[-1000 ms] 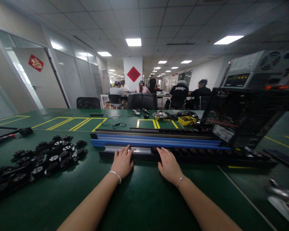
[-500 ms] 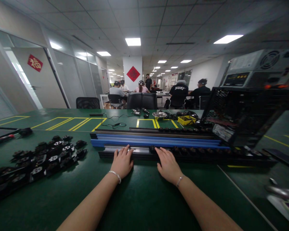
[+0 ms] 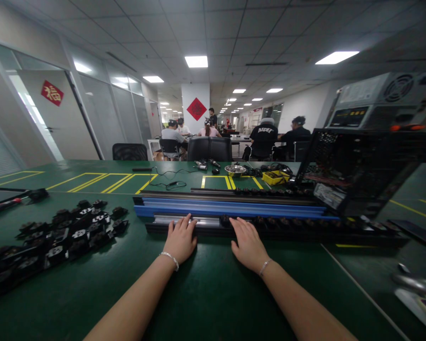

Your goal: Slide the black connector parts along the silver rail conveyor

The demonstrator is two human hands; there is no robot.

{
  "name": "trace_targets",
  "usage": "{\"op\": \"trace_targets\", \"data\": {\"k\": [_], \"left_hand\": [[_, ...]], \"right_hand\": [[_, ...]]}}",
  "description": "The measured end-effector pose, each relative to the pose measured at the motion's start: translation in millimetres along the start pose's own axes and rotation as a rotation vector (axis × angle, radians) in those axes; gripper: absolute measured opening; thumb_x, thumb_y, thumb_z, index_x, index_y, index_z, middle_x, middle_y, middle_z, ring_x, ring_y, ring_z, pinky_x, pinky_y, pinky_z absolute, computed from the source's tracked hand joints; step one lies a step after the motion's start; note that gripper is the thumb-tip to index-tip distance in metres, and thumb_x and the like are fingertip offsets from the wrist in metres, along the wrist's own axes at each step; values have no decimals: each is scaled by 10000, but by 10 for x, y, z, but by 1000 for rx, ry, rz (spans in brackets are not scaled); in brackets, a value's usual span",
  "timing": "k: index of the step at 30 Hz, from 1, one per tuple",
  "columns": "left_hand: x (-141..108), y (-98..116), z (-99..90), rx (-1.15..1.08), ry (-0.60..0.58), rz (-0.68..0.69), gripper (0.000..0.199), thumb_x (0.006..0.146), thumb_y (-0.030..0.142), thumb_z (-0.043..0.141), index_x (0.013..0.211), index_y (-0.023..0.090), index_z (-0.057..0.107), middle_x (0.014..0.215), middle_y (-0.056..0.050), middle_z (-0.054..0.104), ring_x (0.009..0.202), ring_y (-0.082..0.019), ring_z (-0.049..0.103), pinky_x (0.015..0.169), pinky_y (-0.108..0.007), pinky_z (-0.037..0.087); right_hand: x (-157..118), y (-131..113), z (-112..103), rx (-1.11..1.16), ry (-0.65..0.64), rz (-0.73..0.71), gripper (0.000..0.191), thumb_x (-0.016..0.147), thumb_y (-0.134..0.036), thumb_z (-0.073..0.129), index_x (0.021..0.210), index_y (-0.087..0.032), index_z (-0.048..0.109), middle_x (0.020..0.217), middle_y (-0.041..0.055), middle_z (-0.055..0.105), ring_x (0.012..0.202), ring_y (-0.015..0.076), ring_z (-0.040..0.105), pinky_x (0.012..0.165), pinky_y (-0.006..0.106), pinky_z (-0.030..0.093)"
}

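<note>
Rail (image 3: 287, 234) is apparently being steadied under an unclenched left hand (image 3: 180, 239), a black block (image 3: 225, 220) being touched by the right hand (image 3: 250, 242), grip unclear, careful alignment seemingly being required next.

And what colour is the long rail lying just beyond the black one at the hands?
The long rail is blue; the head view shows it best.

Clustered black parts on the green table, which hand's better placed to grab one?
Likely your left hand: it's nearer the black parts; your right hand is farther off, at the long black rail.
</note>
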State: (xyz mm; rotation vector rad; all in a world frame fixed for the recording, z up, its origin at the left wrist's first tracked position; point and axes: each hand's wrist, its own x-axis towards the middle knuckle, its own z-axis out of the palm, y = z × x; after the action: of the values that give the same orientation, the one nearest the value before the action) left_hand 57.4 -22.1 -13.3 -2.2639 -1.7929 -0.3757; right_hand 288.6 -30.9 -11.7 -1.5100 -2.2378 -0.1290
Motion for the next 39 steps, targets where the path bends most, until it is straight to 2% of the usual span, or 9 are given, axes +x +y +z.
{"op": "trace_targets", "data": {"k": [5,11,15,20,23,29,34,39], "left_hand": [[-9,4,4,9,17,8,492,773,302,454,1259,253,399,1403,-66,345,1254,-247,326,1033,-501,199],[-12,25,-7,5,21,46,534,776,270,438,1302,254,344,1405,-59,344,1280,-260,285,1035,-514,195],[-14,97,-55,-38,-1,128,558,765,236,449,1310,245,330,1403,-47,348,1303,-231,246,1063,-468,180],[-26,221,-113,-69,0,228,532,756,200,450,1279,263,378,1400,-41,346,1286,-225,271,1069,-440,186],[-28,286,-116,-52,-2,210,565,758,191,457,1298,316,353,1410,-46,328,1277,-251,284,1051,-481,190],[-15,379,-95,-7,-22,179,705,746,196,497,1355,396,203,1459,-67,219,1291,-333,243,1002,-581,181],[2,460,-87,22,-34,139,666,782,232,468,1353,419,183,1473,-66,179,1292,-360,229,984,-595,193],[42,549,-52,56,-32,79,622,815,256,412,1355,426,155,1460,-91,213,1237,-383,312,947,-645,181]], "right_hand": [[-2,6,0,2,-8,-17,545,720,-203,431,1255,-100,434,1289,106,469,1262,220,287,1065,400,166],[-5,5,-1,-24,-25,-25,554,711,-199,449,1260,-132,431,1312,99,447,1275,224,262,1063,426,153],[-10,1,-3,-39,-26,-37,564,714,-210,454,1275,-157,419,1329,78,431,1278,219,252,1068,428,132],[-5,-7,14,-50,-26,-28,566,720,-213,447,1284,-177,414,1331,55,428,1274,211,251,1072,419,113],[0,-15,25,-59,-26,-14,572,718,-210,446,1288,-185,408,1333,51,427,1274,207,250,1072,419,101],[7,-28,23,-51,-38,-2,585,709,-209,445,1293,-211,405,1325,39,434,1263,207,264,1067,418,94],[13,-43,17,-61,-50,7,592,709,-198,446,1296,-257,401,1311,37,445,1253,213,280,1053,433,109],[6,-51,24,-80,-54,-2,605,706,-200,448,1303,-281,390,1317,38,439,1245,225,294,1045,446,115]]}}
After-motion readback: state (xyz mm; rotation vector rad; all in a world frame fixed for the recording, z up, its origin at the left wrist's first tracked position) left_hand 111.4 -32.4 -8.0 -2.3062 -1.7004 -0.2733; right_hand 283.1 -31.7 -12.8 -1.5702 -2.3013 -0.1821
